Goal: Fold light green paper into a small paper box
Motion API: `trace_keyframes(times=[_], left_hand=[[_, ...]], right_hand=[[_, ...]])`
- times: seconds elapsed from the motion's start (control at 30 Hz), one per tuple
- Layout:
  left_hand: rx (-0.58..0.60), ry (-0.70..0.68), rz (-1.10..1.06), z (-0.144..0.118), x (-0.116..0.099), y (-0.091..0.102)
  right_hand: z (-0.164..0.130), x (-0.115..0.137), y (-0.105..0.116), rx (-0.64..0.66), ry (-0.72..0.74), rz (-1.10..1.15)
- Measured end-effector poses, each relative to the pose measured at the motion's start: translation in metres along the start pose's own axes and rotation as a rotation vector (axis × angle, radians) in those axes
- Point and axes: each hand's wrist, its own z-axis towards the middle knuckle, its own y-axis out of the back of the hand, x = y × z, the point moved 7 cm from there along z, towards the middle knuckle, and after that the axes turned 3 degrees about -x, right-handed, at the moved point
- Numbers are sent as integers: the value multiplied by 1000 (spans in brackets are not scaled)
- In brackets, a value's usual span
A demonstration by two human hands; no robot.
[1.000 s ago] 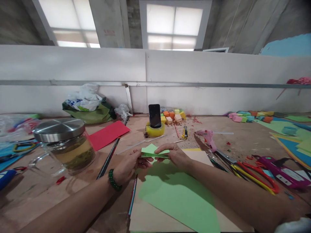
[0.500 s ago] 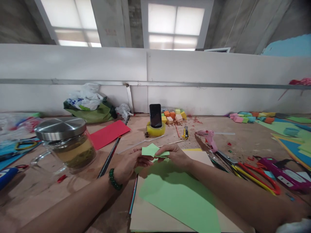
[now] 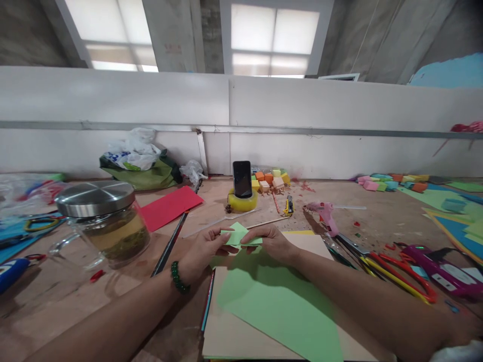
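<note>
Since the earlier frame, the left hand (image 3: 202, 251) has brought its thumb over the small folded light-green paper piece (image 3: 238, 233). That piece lies between the hands, its long axis running left to right; left hand and right hand (image 3: 277, 245) pinch opposite ends, so neither is nearer. Below spreads a large light-green paper sheet (image 3: 279, 301) on a flat beige stack of sheets (image 3: 230, 339), upon the brown table (image 3: 94, 311). Beyond stand a white panelled wall (image 3: 302, 103) and bright windows (image 3: 275, 32).

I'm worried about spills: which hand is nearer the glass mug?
Left. The left hand is right of the glass mug, apart from it; the right hand is farther right.
</note>
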Motion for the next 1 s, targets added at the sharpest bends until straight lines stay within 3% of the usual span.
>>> trace_keyframes(times=[0.27,0.57,0.8,1.0], left_hand=[[-21,-15,-57,6,1,5],[-19,-11,-127,6,0,5],[-93,9,-159,5,-6,9],[-139,-29,-137,6,-5,11]], right_hand=[[0,4,1,-48,66,-16],[3,-12,10,-168,-161,185],[6,-10,15,-173,-208,287],[6,-10,25,-249,-184,192]])
